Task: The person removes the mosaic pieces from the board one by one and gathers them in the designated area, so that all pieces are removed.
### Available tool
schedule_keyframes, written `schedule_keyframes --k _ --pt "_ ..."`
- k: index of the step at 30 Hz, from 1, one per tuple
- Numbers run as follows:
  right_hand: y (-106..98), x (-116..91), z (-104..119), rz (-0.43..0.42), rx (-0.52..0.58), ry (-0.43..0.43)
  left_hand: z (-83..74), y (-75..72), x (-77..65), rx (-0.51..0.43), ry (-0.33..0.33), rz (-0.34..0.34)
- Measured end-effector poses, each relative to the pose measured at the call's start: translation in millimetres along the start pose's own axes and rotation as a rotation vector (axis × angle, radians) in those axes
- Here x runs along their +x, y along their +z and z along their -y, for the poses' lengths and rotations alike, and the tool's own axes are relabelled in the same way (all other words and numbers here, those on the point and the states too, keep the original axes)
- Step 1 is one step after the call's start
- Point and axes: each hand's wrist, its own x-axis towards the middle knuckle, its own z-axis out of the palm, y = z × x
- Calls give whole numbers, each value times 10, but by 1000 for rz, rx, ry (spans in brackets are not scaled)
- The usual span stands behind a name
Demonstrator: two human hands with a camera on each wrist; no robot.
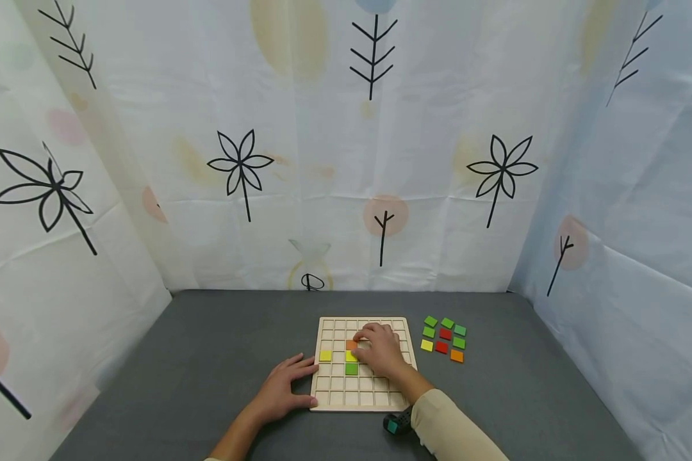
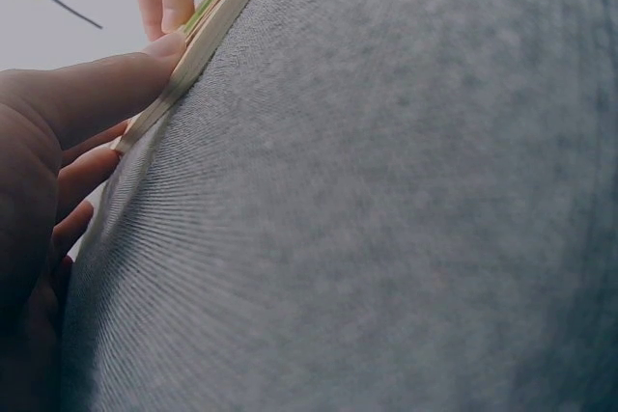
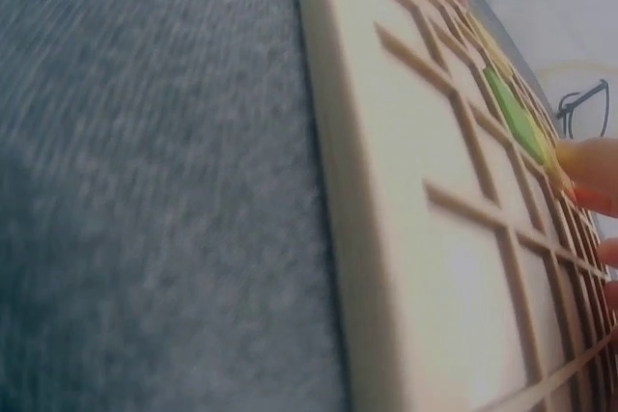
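On the wooden grid board [image 1: 352,399], 4 tiles lie in cells: an orange tile [image 1: 352,345], a yellow tile [image 1: 350,358] and a green tile [image 1: 351,369] form 1 column, with a 2nd yellow tile [image 1: 325,356] by the left edge. The step in hand looks like setting or adjusting a tile in that column; the next move would call for seating it squarely, then lifting the fingers away without nudging its neighbours. The right hand [image 1: 380,351] reaches in from the near right, fingers bent, a fingertip beyond the orange tile and the thumb tip at the yellow tile. Whether it pinches either tile, I cannot tell. The left hand [image 1: 288,387] lies along the board's left side, thumb spread towards the near corner, touching the edge as if to steady it, its fingers extended rather than curled. To the right of the board, 9 loose tiles [image 1: 445,334] rest on the grey table [image 1: 236,333]. Just beside the right sleeve [image 1: 455,426] is a dark device [image 1: 396,422]; a printed cloth [image 1: 323,224] hangs behind.
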Motion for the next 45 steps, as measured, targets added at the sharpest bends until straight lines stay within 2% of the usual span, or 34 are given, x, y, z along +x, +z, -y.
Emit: schedule_keyframes --k 5,12,15,19,24,27,36,45 --pt "9 56 78 9 29 72 -2 -4 -4 -2 -5 0" --pt "22 115 123 0 42 130 -2 -7 -7 -11 -5 0" --pt "21 134 116 -36 42 114 9 0 -7 -11 6 -2" --pt "20 141 104 -80 104 79 17 7 -5 -6 15 -13" --pt "30 113 99 -73 235 66 11 7 3 -2 12 -10" --pt "39 89 103 -60 269 74 5 5 4 0 5 -2" --pt "28 31 115 -66 290 75 0 7 -2 -2 0 3" --pt "-106 -31 92 -106 301 69 -13 13 -11 9 10 -19"
